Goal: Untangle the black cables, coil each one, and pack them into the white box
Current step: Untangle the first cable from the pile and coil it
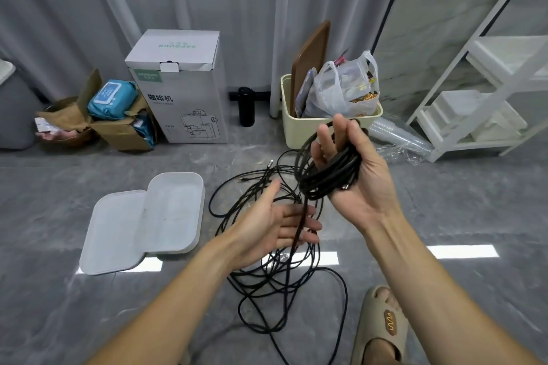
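The right hand [353, 169], at about two o'clock from the middle of the view, is raised palm-up with a coil of black cable [329, 172] lying across the palm; the thumb and fingers curl loosely round the loops, and a metal-tipped plug pokes out of the coil near the heel of the hand. One strand [299, 225] drops straight down from the coil and passes across the fingers of the left hand [275, 222], which sits just below, at about five o'clock from the coil, palm turned up and fingers straight and slack, so the strand only rests against them rather than being pinched. Under both hands the rest of the black cables [275, 281] sprawl in a loose tangle on the grey floor [89, 320], running from the centre down towards six o'clock. The white box [175, 213] lies open on the floor at nine o'clock from the tangle, near it but apart, with its white lid [112, 231] lying touching its left side. A foot in a beige slipper [382, 323] stands at five o'clock. Along the back, against the grey curtain, are a white coffee-machine carton [178, 89] at eleven o'clock and a cream bin [311, 130] stuffed with a plastic bag at one o'clock.
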Demonstrator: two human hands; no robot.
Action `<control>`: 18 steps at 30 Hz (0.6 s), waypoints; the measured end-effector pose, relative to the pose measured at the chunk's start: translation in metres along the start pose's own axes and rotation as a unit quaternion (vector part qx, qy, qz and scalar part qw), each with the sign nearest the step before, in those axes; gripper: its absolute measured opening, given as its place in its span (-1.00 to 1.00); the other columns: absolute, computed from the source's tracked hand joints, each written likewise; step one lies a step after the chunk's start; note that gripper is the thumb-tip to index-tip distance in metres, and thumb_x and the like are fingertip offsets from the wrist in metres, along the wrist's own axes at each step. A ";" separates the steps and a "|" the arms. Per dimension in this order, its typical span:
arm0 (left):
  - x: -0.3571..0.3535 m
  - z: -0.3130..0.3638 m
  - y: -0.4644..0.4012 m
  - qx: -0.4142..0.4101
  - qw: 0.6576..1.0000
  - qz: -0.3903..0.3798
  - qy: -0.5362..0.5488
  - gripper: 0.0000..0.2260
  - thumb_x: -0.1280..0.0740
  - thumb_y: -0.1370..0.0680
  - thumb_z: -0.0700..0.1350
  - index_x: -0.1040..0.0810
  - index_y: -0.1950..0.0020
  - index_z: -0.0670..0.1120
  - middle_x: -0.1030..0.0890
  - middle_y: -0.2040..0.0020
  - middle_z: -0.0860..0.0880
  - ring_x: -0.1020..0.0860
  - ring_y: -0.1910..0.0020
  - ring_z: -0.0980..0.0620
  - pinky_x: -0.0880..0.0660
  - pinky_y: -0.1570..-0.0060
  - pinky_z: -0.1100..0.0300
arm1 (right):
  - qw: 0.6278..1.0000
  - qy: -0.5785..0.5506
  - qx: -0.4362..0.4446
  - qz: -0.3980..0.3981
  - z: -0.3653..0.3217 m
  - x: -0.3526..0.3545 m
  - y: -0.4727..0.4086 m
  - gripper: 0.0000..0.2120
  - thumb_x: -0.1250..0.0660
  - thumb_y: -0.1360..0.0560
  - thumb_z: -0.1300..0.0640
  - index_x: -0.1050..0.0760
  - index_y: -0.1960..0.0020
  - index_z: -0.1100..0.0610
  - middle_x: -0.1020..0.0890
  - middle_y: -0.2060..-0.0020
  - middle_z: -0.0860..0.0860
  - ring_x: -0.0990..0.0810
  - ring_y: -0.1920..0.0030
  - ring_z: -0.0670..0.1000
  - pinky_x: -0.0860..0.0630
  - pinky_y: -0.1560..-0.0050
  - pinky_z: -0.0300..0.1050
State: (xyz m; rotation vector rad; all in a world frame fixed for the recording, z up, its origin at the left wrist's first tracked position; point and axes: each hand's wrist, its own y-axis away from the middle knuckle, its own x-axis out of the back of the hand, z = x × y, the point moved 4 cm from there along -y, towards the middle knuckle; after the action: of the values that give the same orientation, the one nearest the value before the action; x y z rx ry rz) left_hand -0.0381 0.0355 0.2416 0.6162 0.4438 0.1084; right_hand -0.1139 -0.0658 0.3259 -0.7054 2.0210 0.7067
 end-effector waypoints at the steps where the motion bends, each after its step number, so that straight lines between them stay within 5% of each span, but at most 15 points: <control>1: -0.001 0.000 0.001 0.006 1.000 -0.001 0.003 -0.24 0.20 -0.61 0.34 -0.50 -0.35 -0.17 -0.67 -0.14 -0.15 -0.65 0.00 -0.06 -0.48 -0.16 0.09 | 1.000 0.015 0.013 0.007 -0.004 0.003 -0.002 -0.80 -0.30 -0.49 0.15 -0.68 0.21 0.11 -0.72 0.18 -0.06 -0.72 0.14 -0.04 -0.64 0.00 -0.14; 4: 0.002 0.004 0.001 0.009 1.000 0.002 -0.002 -0.23 0.21 -0.61 0.34 -0.47 -0.39 -0.18 -0.68 -0.15 -0.11 -0.63 0.10 0.02 -0.50 -0.01 0.18 | 0.997 0.067 0.041 0.024 -0.009 0.012 -0.004 -0.68 -0.24 -0.60 0.15 -0.69 0.23 0.07 -0.72 0.10 -0.05 -0.71 0.07 -0.03 -0.60 -0.12 -0.12; 9: -0.004 0.009 0.006 0.052 0.998 -0.032 -0.018 -0.25 0.18 -0.60 0.36 -0.47 -0.29 -0.20 -0.67 -0.15 -0.19 -0.64 0.10 -0.08 -0.58 -0.06 0.07 | 0.959 0.249 0.114 0.070 -0.009 0.024 -0.006 -0.95 -0.30 -0.59 0.20 -0.49 0.05 0.11 -0.72 0.01 0.06 -0.71 -0.01 0.09 -0.60 -0.01 -0.15; 13: 0.000 0.017 0.012 0.061 0.995 -0.050 -0.065 -0.21 0.15 -0.61 0.35 -0.51 -0.30 -0.26 -0.68 -0.09 -0.21 -0.59 0.29 0.00 -0.58 0.11 0.12 | 0.912 0.375 0.144 0.082 -0.009 0.027 -0.006 -0.95 -0.34 -0.57 0.25 -0.50 0.07 0.19 -0.72 0.08 0.14 -0.72 0.01 0.14 -0.62 -0.05 -0.11; 18: 0.007 0.042 0.028 0.008 0.973 0.047 -0.224 -0.29 0.07 -0.63 0.32 -0.71 -0.04 -0.14 -0.65 0.26 -0.07 -0.34 0.49 0.06 -0.31 0.41 0.22 | 0.850 0.505 0.120 0.093 -0.006 0.032 -0.006 -0.85 -0.39 -0.55 0.24 -0.61 0.20 0.24 -0.72 0.27 0.14 -0.73 0.20 0.12 -0.65 0.11 -0.14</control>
State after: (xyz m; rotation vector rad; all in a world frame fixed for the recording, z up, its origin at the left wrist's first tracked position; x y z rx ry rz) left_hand -0.0129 0.0371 0.2860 0.6549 -0.0216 0.0531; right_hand -0.1276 -0.0812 0.2997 -0.8258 3.1047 0.1306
